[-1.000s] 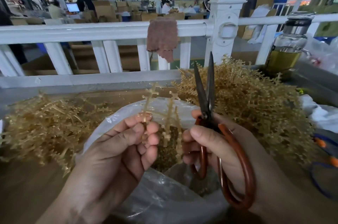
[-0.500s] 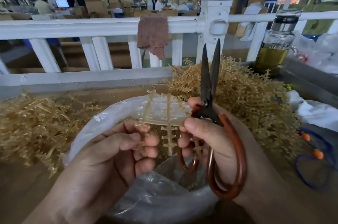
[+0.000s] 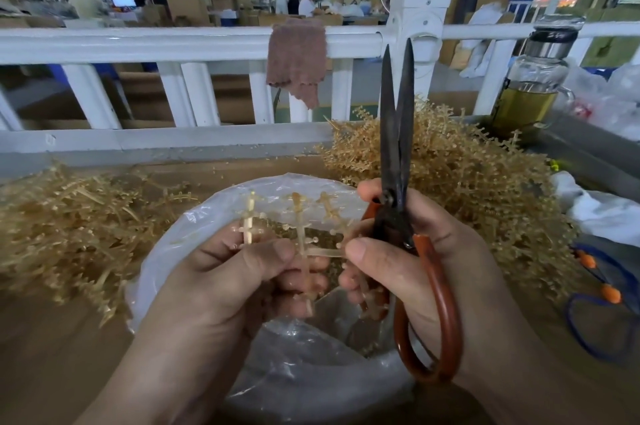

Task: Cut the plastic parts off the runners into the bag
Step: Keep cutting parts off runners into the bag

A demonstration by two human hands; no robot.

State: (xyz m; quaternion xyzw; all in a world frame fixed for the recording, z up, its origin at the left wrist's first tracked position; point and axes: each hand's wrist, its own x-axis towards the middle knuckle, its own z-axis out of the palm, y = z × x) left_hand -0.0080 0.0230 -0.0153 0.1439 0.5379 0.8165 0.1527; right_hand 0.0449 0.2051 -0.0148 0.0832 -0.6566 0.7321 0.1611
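Note:
A pale yellow plastic runner (image 3: 303,237) with small parts on its branches is held over the open clear plastic bag (image 3: 194,223). My left hand (image 3: 228,282) pinches the runner's left side between thumb and fingers. My right hand (image 3: 426,261) grips the scissors (image 3: 398,182) by their red-brown handles; the dark blades point straight up and are nearly closed. The right thumb and fingertips also touch the runner's right end. Small cut parts lie inside the bag.
A heap of runners (image 3: 450,175) lies behind the scissors at right, and another heap (image 3: 69,216) at left. A white railing (image 3: 173,43) with a brown cloth (image 3: 298,60) bounds the back. A glass bottle (image 3: 533,78) stands at far right; blue-handled scissors (image 3: 606,293) lie at the right edge.
The runner has turned and sunk lower between both hands, now gripped more firmly by the left thumb. The scissors have swung from a leftward tilt to upright, and the right thumb has come onto the runner.

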